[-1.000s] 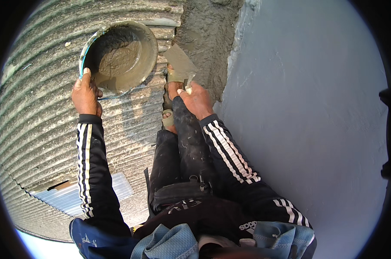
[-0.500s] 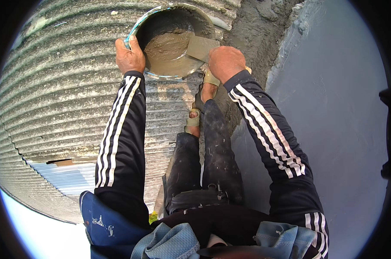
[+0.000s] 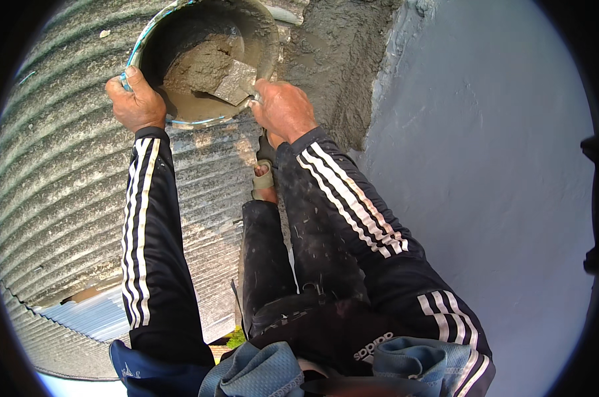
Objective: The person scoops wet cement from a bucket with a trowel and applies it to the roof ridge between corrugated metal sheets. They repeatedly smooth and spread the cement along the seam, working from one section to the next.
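In the upper left of the frame, a round basin (image 3: 265, 41) holds wet grey-brown mortar (image 3: 192, 66), heaped toward the middle. The left hand (image 3: 138, 100) pinches its rim; the right hand (image 3: 283, 110) grips a trowel (image 3: 236, 82), blade against the mortar inside.

trowel (image 3: 235, 83) now inside the basin (image 3: 263, 40)

the blade, outside over a foot a second ago and then at the right-hand rim, now lies against the wet mortar (image 3: 203, 66), which rises in a lumpier heap beside it. the right hand (image 3: 284, 109) is now close by the rim.
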The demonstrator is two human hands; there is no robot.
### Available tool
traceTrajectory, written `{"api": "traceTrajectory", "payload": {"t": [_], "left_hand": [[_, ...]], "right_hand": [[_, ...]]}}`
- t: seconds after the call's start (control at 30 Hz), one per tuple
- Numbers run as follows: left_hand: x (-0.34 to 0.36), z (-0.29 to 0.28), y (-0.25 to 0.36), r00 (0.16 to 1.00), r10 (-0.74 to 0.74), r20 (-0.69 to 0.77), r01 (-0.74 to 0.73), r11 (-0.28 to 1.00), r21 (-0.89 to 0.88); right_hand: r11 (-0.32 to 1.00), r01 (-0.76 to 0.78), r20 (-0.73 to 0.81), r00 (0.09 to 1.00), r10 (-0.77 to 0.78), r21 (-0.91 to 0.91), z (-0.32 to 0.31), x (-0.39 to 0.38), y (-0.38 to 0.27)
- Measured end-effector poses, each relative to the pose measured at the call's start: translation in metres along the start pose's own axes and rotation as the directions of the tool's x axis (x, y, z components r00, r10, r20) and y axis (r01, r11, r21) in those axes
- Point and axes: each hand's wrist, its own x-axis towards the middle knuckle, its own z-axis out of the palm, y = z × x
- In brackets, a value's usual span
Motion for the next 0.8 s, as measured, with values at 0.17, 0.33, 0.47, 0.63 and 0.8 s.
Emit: {"api": "traceTrajectory", "payload": {"t": [0.17, 0.33, 0.47, 0.63, 0.8], "left_hand": [[-0.004, -0.002, 0.001, 0.999, 0.025, -0.035, -0.026, 0.999, -0.034], [-0.012, -0.001, -0.003, 0.999, 0.006, -0.032, -0.007, 0.999, -0.041], [-0.014, 0.000, -0.006, 0.994, 0.078, -0.076, -0.078, 0.997, 0.002], [-0.016, 0.004, -0.015, 0.994, -0.086, -0.070, 0.081, 0.993, -0.081], [-0.016, 0.005, -0.027, 0.997, 0.031, -0.073, -0.028, 0.999, 0.034]], "right_hand": [[0.979, 0.163, -0.224, 0.965, -0.133, 0.123, 0.020, -0.007, 0.016], [0.969, 0.226, -0.302, 0.935, -0.187, 0.098, 0.026, 0.001, 0.009], [0.980, 0.187, -0.368, 0.918, -0.151, 0.065, 0.015, -0.008, 0.009], [0.942, 0.228, -0.338, 0.931, -0.136, 0.248, -0.005, -0.037, 0.044], [0.393, -0.109, 0.170, 0.978, -0.124, 0.913, -0.013, -0.062, 0.141]]}}
